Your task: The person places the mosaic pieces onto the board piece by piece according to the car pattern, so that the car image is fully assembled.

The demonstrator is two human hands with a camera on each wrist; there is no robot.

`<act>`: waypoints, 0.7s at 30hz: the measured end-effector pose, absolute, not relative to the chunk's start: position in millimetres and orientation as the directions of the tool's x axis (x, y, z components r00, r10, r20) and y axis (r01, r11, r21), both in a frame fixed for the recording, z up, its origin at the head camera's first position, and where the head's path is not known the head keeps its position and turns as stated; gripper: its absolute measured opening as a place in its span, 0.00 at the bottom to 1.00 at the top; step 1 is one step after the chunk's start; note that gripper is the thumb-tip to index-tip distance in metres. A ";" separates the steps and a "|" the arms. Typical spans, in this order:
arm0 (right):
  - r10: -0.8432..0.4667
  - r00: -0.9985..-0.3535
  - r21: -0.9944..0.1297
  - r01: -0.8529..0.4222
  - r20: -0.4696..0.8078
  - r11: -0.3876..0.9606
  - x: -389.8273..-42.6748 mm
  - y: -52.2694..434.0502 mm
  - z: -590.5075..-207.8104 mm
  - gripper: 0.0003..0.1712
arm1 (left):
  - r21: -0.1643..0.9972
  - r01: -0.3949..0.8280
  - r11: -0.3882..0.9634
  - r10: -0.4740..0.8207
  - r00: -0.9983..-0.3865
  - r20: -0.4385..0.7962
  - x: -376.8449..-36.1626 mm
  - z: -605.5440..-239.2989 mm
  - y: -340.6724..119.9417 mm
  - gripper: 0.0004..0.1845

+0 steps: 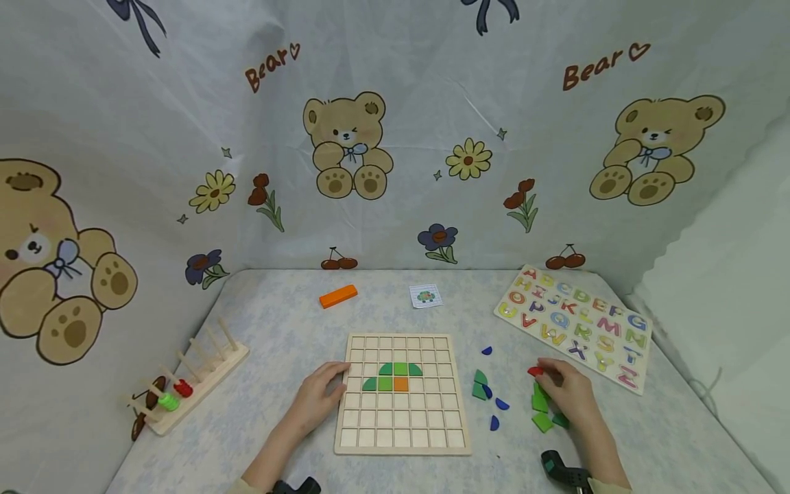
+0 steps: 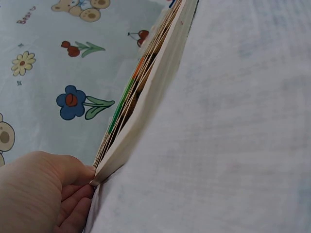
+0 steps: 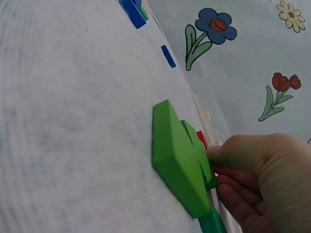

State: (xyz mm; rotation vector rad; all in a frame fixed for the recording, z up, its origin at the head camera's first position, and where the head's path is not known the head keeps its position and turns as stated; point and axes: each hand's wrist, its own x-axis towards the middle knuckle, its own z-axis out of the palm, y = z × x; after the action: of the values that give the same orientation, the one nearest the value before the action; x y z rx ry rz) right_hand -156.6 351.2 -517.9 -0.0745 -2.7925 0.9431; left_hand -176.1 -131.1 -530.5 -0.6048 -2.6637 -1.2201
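A square wooden grid board (image 1: 404, 436) lies on the table with several green tiles and an orange tile (image 1: 401, 384) set in its upper middle cells. My left hand (image 1: 319, 399) grips the board's left edge, thumb along the top of the rim and fingers at its side in the left wrist view. Over at the right, my right hand (image 1: 569, 391) pinches a small red piece (image 1: 535, 371) between thumb and fingers. Just below that hand lie bright green tiles (image 1: 542, 421) and a dark green piece (image 1: 560, 419), close to its fingers in the right wrist view.
Blue half-round pieces (image 1: 502, 404) and dark green pieces (image 1: 479, 391) lie right of the board. An alphabet board (image 1: 617, 367) stands back right, a pegged wooden rack (image 1: 206, 391) at left. Behind are an orange block (image 1: 338, 296) and a picture card (image 1: 426, 296).
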 end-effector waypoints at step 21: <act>0.084 -0.974 -0.586 -0.057 0.211 0.808 -159.3 349.7 -520.3 0.21 | 0.700 0.418 0.579 0.299 -0.907 0.295 -176.5 -531.2 -131.5 0.21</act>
State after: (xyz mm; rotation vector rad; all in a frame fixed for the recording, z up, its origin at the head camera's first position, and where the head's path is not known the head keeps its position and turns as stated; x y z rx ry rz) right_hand -159.3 349.7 -520.3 -0.0213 -2.7677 0.9071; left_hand -176.5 -131.5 -531.2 -0.6090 -2.6609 -1.2376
